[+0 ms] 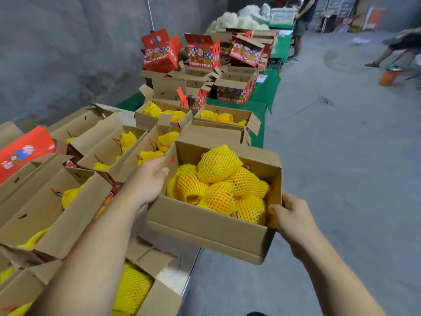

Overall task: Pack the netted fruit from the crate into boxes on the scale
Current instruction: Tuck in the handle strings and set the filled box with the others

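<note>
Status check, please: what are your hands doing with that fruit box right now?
Left hand and right hand grip opposite ends of the box. Netted fruit fills it. Held clear, packed boxes alongside.

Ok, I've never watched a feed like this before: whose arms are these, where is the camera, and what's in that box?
There is no machine here. One camera, worn on a person's head, looks down over their bare arms. The left hand and right hand grip opposite ends of an open brown cardboard box filled with fruit in yellow foam netting. To the left, a table holds more open brown boxes of netted fruit. Further back stand red printed fruit cartons on a green-covered table.
</note>
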### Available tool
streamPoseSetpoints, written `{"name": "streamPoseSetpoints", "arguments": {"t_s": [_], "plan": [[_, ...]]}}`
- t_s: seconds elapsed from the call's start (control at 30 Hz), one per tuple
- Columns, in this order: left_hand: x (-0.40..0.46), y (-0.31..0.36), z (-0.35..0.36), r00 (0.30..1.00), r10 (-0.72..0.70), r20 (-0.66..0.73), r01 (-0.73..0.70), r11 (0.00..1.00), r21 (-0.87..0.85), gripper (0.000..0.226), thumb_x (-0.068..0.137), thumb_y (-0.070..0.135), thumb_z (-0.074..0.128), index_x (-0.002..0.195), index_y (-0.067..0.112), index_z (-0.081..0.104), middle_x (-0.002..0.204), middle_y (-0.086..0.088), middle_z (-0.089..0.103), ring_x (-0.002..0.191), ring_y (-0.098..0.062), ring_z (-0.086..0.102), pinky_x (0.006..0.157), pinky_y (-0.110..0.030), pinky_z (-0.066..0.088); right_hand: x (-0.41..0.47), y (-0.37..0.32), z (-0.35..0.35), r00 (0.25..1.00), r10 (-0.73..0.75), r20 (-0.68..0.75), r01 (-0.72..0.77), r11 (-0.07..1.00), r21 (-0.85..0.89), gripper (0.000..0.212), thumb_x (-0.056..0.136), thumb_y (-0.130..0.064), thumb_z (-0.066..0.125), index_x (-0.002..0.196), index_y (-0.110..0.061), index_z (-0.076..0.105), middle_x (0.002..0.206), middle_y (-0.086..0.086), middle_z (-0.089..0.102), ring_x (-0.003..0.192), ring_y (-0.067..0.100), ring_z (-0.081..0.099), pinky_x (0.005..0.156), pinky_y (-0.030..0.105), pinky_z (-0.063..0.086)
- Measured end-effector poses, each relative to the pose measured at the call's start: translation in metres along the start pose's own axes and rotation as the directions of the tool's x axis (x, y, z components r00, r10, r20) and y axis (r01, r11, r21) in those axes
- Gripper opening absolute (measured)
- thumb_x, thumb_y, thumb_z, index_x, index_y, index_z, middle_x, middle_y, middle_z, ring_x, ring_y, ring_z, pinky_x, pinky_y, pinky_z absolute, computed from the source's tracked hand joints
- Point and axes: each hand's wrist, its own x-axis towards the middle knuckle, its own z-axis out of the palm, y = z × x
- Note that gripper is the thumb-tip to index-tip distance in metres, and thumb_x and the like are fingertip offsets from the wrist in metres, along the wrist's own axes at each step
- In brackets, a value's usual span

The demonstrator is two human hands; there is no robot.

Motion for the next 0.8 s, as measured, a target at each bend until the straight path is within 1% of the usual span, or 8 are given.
{"name": "streamPoseSetpoints", "arguments": {"t_s": [0.1, 0.2, 0.3, 0.4, 0.57, 0.7, 0.77, 0.8], "plan": [[0.05, -0.038, 0.01, 0.997, -0.079, -0.019, 0.08, 0.997, 0.019, 0.041, 0.111, 0.025, 0.048, 0.151, 0.026, 0.055, 0.143, -0.003, 0.064, 0.133, -0.03, 0.057, 0.114, -0.05, 0.044, 0.033, 0.007, 0.048, 0.996, 0.064, 0.064, -0.068, 0.995, 0.07, 0.059, 0.087, 0.008, 0.043, 0.056, -0.037, 0.065, 0.048, -0.018, 0.055, 0.043, -0.001, 0.046, 0.038, 0.012, 0.031], [0.082, -0.082, 0.026, 0.979, -0.202, -0.002, 0.202, 0.976, 0.08, 0.039, 0.111, 0.021, 0.048, 0.149, 0.02, 0.057, 0.144, -0.01, 0.063, 0.133, -0.036, 0.056, 0.113, -0.049, 0.045, 0.062, 0.026, 0.095, 0.98, 0.157, 0.124, -0.162, 0.986, 0.032, 0.052, 0.092, 0.008, 0.042, 0.065, -0.029, 0.068, 0.051, -0.016, 0.058, 0.053, 0.003, 0.049, 0.043, 0.017, 0.036], [0.08, -0.121, 0.051, 0.949, -0.306, -0.074, 0.314, 0.938, 0.146, 0.038, 0.112, 0.022, 0.04, 0.146, 0.026, 0.058, 0.134, -0.015, 0.068, 0.122, -0.041, 0.061, 0.098, -0.046, 0.051, 0.072, 0.039, 0.136, 0.972, 0.183, 0.149, -0.177, 0.983, -0.05, 0.029, 0.099, 0.002, 0.041, 0.108, -0.013, 0.065, 0.085, 0.003, 0.069, 0.079, 0.026, 0.06, 0.06, 0.035, 0.05], [0.063, -0.138, 0.077, 0.919, -0.332, -0.214, 0.356, 0.931, 0.085, 0.043, 0.112, 0.026, 0.035, 0.152, 0.035, 0.048, 0.135, -0.009, 0.067, 0.118, -0.04, 0.063, 0.087, -0.043, 0.049, 0.081, 0.041, 0.155, 0.986, 0.112, 0.12, -0.089, 0.979, -0.181, 0.037, 0.104, -0.007, 0.04, 0.139, -0.012, 0.052, 0.12, 0.016, 0.067, 0.107, 0.039, 0.063, 0.09, 0.048, 0.054], [0.07, -0.134, 0.08, 0.899, -0.308, -0.311, 0.341, 0.939, 0.055, 0.043, 0.11, 0.021, 0.038, 0.149, 0.028, 0.054, 0.14, -0.008, 0.065, 0.122, -0.039, 0.062, 0.094, -0.049, 0.054, 0.095, 0.034, 0.16, 0.982, 0.158, 0.107, -0.129, 0.962, -0.239, 0.04, 0.105, -0.012, 0.038, 0.145, -0.017, 0.046, 0.127, 0.017, 0.065, 0.112, 0.042, 0.062, 0.096, 0.051, 0.052], [0.062, -0.13, 0.084, 0.899, -0.274, -0.342, 0.295, 0.955, 0.011, 0.044, 0.109, 0.016, 0.043, 0.151, 0.021, 0.055, 0.147, -0.008, 0.061, 0.128, -0.038, 0.058, 0.099, -0.052, 0.052, 0.099, 0.028, 0.156, 0.95, 0.25, 0.189, -0.246, 0.968, -0.041, 0.052, 0.101, -0.003, 0.04, 0.149, -0.023, 0.043, 0.136, 0.011, 0.061, 0.118, 0.032, 0.058, 0.106, 0.055, 0.048], [0.053, -0.133, 0.087, 0.885, -0.291, -0.364, 0.288, 0.955, -0.065, 0.042, 0.108, 0.012, 0.047, 0.148, 0.016, 0.058, 0.144, -0.011, 0.063, 0.127, -0.039, 0.058, 0.099, -0.052, 0.052, 0.099, 0.023, 0.158, 0.961, 0.219, 0.171, -0.22, 0.975, -0.013, 0.065, 0.096, -0.005, 0.048, 0.155, -0.027, 0.033, 0.148, 0.005, 0.051, 0.131, 0.029, 0.05, 0.115, 0.053, 0.041], [0.048, -0.135, 0.087, 0.871, -0.327, -0.367, 0.307, 0.945, -0.115, 0.04, 0.107, 0.01, 0.049, 0.145, 0.013, 0.06, 0.139, -0.014, 0.065, 0.125, -0.04, 0.059, 0.098, -0.052, 0.052, 0.098, 0.019, 0.161, 0.978, 0.165, 0.131, -0.154, 0.984, -0.091, 0.073, 0.093, -0.008, 0.054, 0.158, -0.026, 0.027, 0.157, 0.005, 0.041, 0.142, 0.03, 0.04, 0.12, 0.052, 0.033]]}}
